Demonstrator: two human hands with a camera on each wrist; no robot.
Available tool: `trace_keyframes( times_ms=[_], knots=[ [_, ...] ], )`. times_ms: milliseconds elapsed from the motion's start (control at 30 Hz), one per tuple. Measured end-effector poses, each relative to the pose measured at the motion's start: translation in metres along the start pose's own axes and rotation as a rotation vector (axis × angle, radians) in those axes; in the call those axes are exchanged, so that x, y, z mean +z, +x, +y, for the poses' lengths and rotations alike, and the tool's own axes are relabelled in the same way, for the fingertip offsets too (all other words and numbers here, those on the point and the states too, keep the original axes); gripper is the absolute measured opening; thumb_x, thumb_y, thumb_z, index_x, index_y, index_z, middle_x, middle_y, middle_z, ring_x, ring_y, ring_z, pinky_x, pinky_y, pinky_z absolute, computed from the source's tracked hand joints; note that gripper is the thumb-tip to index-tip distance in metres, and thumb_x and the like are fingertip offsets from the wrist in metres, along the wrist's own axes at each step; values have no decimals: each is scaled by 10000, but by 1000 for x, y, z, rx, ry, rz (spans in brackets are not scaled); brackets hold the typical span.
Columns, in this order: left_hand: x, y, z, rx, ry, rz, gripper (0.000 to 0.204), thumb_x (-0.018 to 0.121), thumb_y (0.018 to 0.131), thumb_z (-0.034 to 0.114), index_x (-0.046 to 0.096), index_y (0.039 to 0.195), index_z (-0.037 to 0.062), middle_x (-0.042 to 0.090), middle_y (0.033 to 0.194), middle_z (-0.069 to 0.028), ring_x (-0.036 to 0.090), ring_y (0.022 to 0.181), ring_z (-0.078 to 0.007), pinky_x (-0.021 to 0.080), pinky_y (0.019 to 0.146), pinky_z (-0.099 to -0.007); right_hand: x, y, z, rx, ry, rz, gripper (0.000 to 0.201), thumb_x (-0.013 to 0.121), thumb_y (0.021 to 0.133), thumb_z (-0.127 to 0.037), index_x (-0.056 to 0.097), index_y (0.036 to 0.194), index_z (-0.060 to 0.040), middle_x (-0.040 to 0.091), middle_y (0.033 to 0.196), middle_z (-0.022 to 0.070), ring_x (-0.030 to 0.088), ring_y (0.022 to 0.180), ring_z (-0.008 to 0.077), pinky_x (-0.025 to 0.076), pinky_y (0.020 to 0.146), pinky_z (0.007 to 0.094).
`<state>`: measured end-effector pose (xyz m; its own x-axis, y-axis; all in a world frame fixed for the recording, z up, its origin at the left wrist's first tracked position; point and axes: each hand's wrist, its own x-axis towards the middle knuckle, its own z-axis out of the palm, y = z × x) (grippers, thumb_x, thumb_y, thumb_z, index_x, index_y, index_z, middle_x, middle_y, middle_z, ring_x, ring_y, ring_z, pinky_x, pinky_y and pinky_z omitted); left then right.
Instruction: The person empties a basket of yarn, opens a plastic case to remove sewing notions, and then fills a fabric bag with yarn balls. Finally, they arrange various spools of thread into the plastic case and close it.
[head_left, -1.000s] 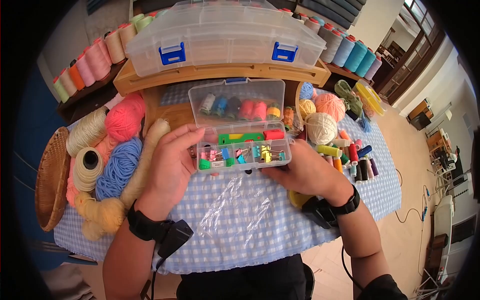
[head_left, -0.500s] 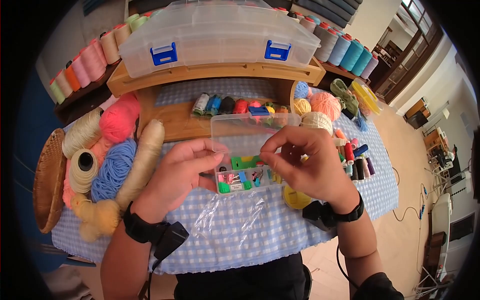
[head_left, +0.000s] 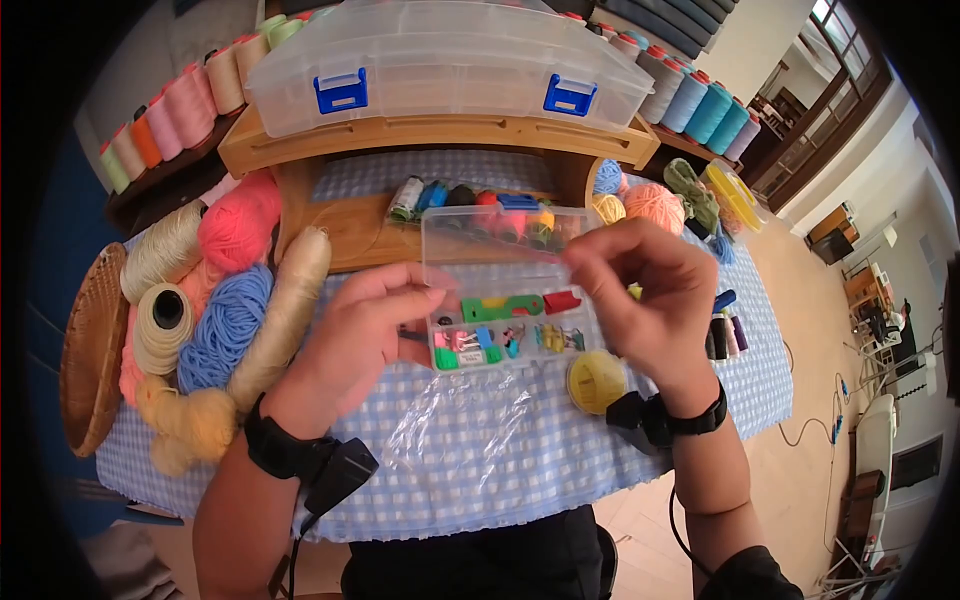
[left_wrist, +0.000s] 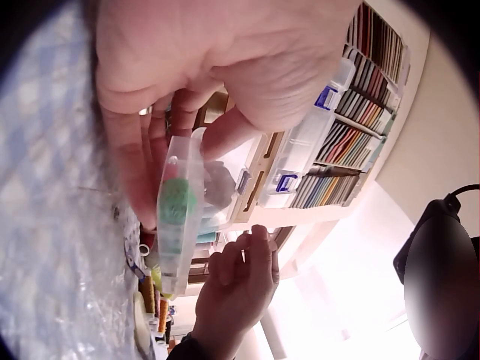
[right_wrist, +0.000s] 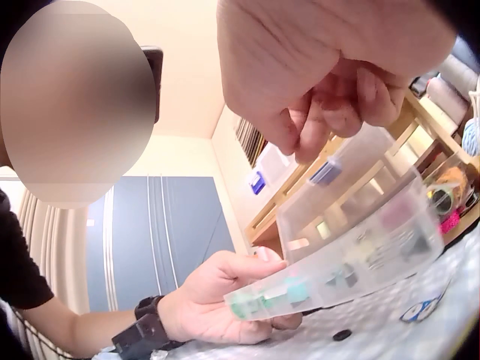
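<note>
My left hand (head_left: 345, 335) grips the left end of a clear compartment box (head_left: 510, 362), thumb above and fingers beneath. Its hinged lid (head_left: 455, 240) stands raised at the back. Inside lie a green and yellow piece (head_left: 500, 307), a red piece (head_left: 562, 301) and several coloured binder clips (head_left: 470, 340). Above the box's right end is my right hand (head_left: 650, 295), with thumb and fingertips brought together. Nothing shows between those fingertips in the right wrist view, where the hand (right_wrist: 330, 75) hangs over the open lid (right_wrist: 352, 172).
Yarn balls (head_left: 225, 320) and a wicker basket (head_left: 92, 350) stand at left. A wooden stand (head_left: 430, 145) carries a large clear case (head_left: 450, 80); small spools (head_left: 405, 200) lie beneath. A round yellow container (head_left: 596, 382) sits under my right wrist. A black button (right_wrist: 342, 335) lies on the cloth.
My right hand has let go of the box's right end, reached over its compartments with pinched fingers, then risen up and right. My left hand has kept its grip as the box shifted slightly right and down.
</note>
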<state>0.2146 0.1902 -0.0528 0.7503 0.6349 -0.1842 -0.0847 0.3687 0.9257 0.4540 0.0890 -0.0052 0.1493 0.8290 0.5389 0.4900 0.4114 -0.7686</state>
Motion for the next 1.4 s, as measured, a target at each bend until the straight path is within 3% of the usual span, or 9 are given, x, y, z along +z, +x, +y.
trace_keyframes(
  times_ms=[67,233,300,433,667,867,1167,1300,1400],
  knots=[
    [-2,1,-1,53,-63,103,291,543,1018,189,600,1241,10,681,1078,-104,697,931,-187,614,724,-375,-3,3,4,95,127,177,34,731,869,-7,704,879,12,688,746,-7,594,643,13,430,553,174],
    [-6,-1,2,85,-166,137,284,555,990,228,617,1157,7,694,1073,-118,707,884,-221,590,610,-395,-20,8,19,325,-36,6,75,663,834,-38,688,835,32,695,720,23,616,641,49,477,572,238],
    [-7,0,2,100,-160,163,289,552,986,239,618,1149,10,695,1061,-119,708,872,-222,580,575,-404,-19,5,23,332,-240,-378,109,672,816,-50,694,865,45,664,665,66,611,587,109,483,568,283],
    [-9,0,2,155,-211,146,280,549,985,232,615,1149,15,698,1050,-119,708,858,-216,574,564,-406,-7,1,24,190,-243,-600,199,775,805,-75,730,990,-15,642,661,118,630,597,214,494,606,322],
    [-5,-1,5,167,-246,77,297,541,993,210,609,1186,-5,695,1065,-115,715,898,-230,616,600,-436,9,-4,35,159,-50,-702,317,836,829,-154,712,1108,-65,728,1031,108,700,883,272,562,806,372],
    [-7,0,3,147,-276,9,297,550,1005,202,616,1204,-8,695,1077,-116,716,915,-238,637,619,-457,13,-5,40,51,-67,-609,384,830,825,-124,677,1171,-62,725,1097,142,696,1039,333,551,885,399],
    [-5,-1,4,199,-276,-22,267,547,1009,187,618,1181,-4,683,1073,-104,709,915,-232,637,637,-452,5,-5,43,-157,-336,-591,330,773,801,-50,690,1121,-47,711,1015,176,663,909,406,551,809,433],
    [-5,-1,4,201,-274,-24,265,546,1009,187,616,1175,-7,677,1078,-104,708,916,-233,637,641,-454,-1,3,34,-208,-248,-494,253,741,818,-61,701,1067,-36,703,904,181,682,784,356,551,726,398],
    [-5,0,4,196,-265,1,262,544,1011,182,616,1177,-6,676,1074,-101,707,918,-233,638,651,-455,-11,8,41,184,-253,-278,145,716,882,-100,704,949,28,684,730,107,660,656,134,514,613,285]
  ],
)
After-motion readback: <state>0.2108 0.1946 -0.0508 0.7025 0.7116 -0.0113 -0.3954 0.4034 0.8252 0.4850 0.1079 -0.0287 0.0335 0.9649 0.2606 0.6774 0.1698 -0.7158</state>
